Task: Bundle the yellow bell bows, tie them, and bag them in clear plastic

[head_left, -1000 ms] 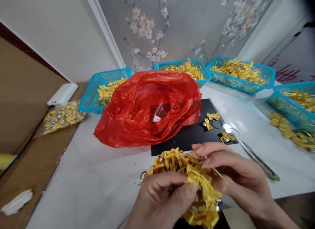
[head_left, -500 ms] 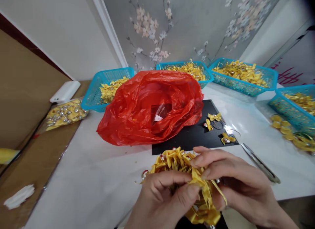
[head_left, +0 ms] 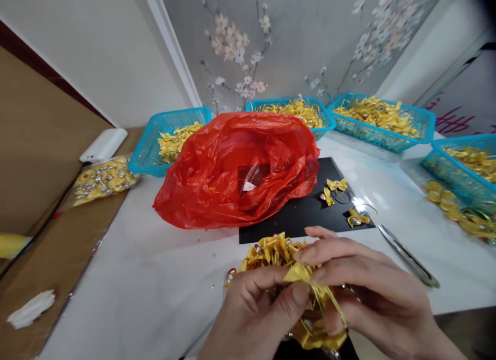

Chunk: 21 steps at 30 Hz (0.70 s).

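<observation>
The right hand (head_left: 372, 277) has edged left — touching the yellow bow (head_left: 297, 273) the left hand (head_left: 259, 311) pinches; right grip, I can't tell.

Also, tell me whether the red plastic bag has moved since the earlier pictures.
No. The red plastic bag overlaps the black board in the same place; both shift together only slightly in the picture.
</observation>
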Each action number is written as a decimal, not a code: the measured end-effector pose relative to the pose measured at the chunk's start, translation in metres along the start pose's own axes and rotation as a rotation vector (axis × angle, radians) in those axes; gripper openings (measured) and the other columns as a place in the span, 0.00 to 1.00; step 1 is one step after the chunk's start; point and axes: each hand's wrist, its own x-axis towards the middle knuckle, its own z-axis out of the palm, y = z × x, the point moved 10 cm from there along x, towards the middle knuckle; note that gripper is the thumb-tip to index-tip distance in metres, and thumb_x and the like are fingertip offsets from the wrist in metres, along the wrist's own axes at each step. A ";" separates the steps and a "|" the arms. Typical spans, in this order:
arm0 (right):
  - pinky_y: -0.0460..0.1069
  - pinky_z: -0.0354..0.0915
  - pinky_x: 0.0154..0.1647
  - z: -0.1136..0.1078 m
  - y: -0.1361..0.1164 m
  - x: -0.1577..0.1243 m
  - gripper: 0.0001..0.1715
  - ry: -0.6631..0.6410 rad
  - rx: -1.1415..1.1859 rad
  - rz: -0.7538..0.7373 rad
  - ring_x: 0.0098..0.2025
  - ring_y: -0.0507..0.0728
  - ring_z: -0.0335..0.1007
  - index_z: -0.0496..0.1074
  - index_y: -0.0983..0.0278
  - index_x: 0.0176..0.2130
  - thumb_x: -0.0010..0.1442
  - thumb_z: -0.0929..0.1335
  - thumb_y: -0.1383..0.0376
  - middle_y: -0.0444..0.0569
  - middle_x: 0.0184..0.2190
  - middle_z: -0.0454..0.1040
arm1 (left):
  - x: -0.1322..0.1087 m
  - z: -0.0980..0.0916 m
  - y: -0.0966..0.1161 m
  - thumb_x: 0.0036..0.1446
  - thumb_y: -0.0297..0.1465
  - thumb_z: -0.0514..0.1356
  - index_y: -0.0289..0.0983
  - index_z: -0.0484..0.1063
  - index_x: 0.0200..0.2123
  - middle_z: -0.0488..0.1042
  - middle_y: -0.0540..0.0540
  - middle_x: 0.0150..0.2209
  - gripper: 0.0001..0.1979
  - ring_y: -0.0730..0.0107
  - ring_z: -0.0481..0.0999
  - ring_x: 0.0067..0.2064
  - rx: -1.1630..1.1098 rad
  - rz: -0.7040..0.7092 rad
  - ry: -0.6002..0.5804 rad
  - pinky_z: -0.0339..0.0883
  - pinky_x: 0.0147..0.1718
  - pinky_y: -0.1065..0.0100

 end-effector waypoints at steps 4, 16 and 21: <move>0.60 0.56 0.63 -0.003 0.001 -0.003 0.13 -0.003 -0.055 0.000 0.48 0.58 0.74 0.70 0.58 0.49 0.63 0.68 0.65 0.50 0.46 0.76 | -0.001 -0.005 -0.003 0.53 0.37 0.65 0.42 0.82 0.35 0.81 0.47 0.32 0.08 0.68 0.75 0.34 -0.005 -0.005 0.027 0.66 0.37 0.69; 0.49 0.64 0.34 -0.016 -0.020 0.038 0.12 -0.055 -0.584 -0.057 0.26 0.53 0.68 0.73 0.62 0.40 0.60 0.63 0.74 0.45 0.26 0.75 | -0.004 -0.028 -0.008 0.50 0.33 0.67 0.37 0.79 0.23 0.74 0.50 0.26 0.07 0.73 0.70 0.32 -0.103 -0.009 0.212 0.64 0.34 0.73; 0.43 0.57 0.21 -0.005 0.006 0.069 0.13 -0.312 -0.279 0.278 0.22 0.49 0.63 0.74 0.63 0.32 0.57 0.62 0.75 0.40 0.21 0.69 | -0.002 -0.040 -0.014 0.47 0.31 0.69 0.38 0.82 0.30 0.78 0.48 0.29 0.05 0.68 0.75 0.36 -0.129 -0.025 0.291 0.68 0.39 0.68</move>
